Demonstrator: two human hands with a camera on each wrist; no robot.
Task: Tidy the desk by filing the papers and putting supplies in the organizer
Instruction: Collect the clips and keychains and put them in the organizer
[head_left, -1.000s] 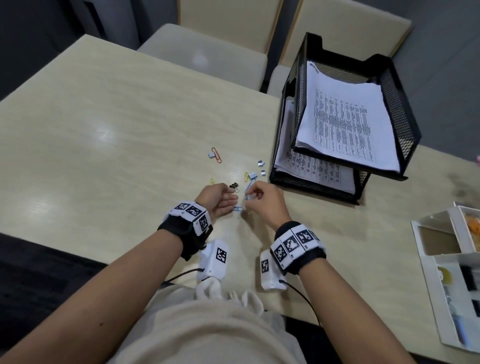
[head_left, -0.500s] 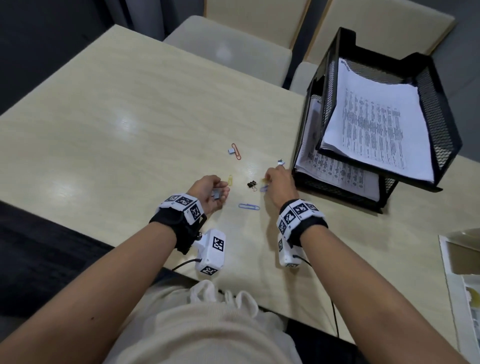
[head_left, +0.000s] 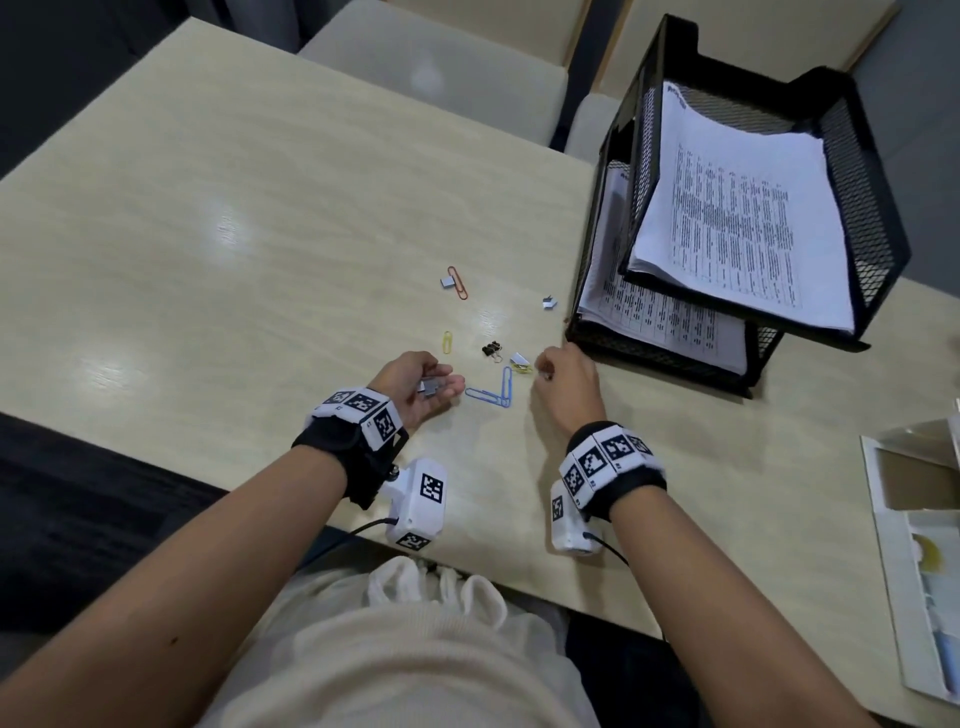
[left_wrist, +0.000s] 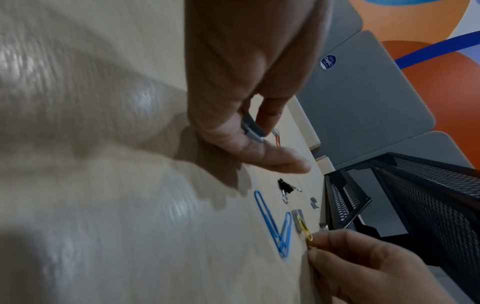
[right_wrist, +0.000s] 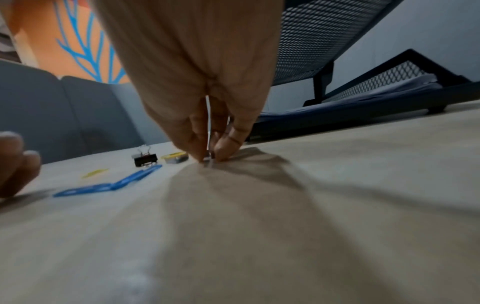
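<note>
- Staple strips lie in the cupped left hand, fingers loosely curled beneath.
- Right hand pinches something tiny at the desk — beside a yellow paper clip.
- Blue paper clips lie between the hands.

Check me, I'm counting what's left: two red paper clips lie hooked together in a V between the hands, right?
The colour is wrong. The two paper clips hooked in a V between the left hand and right hand are blue, as the head view shows.
</note>
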